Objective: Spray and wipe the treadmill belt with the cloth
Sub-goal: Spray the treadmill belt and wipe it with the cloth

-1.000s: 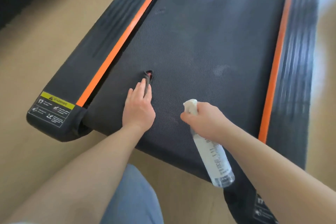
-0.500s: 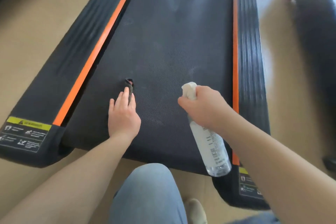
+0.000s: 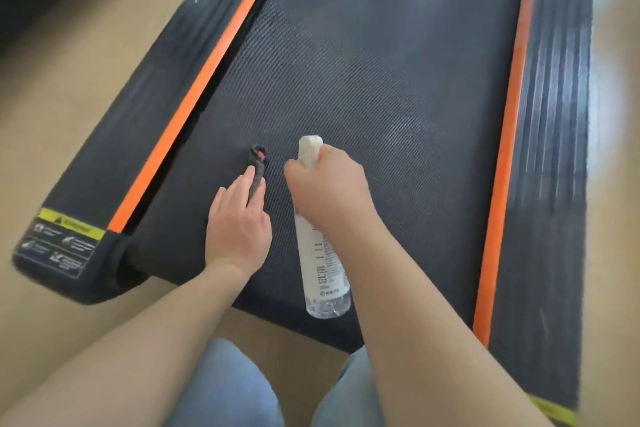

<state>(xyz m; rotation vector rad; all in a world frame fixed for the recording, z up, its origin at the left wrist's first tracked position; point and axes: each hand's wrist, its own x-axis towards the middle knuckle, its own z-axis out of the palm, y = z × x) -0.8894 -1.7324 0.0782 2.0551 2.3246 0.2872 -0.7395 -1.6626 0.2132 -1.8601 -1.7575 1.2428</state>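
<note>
The black treadmill belt (image 3: pixel 381 80) runs away from me between two orange stripes. My left hand (image 3: pixel 237 225) lies flat on its near end, fingers straight, pressing on a dark rolled cloth (image 3: pixel 258 158) whose tip with a pink spot sticks out past my fingertips. Most of the cloth is hidden under that hand. Just to its right, my right hand (image 3: pixel 329 187) grips the neck of a clear spray bottle (image 3: pixel 322 274) with a white nozzle. The nozzle points away from me over the belt and the bottle's base points back toward me.
Black ribbed side rails flank the belt, the left rail (image 3: pixel 145 121) and the right rail (image 3: pixel 550 149). A yellow warning label (image 3: pixel 62 243) marks the left rail's near corner. My knees in blue jeans (image 3: pixel 225 388) are at the belt's near end, on tan floor (image 3: pixel 52 80).
My right hand has brought the spray bottle leftward, close beside my left hand and the cloth. The left hand stays flat on the cloth. The view has swung.
</note>
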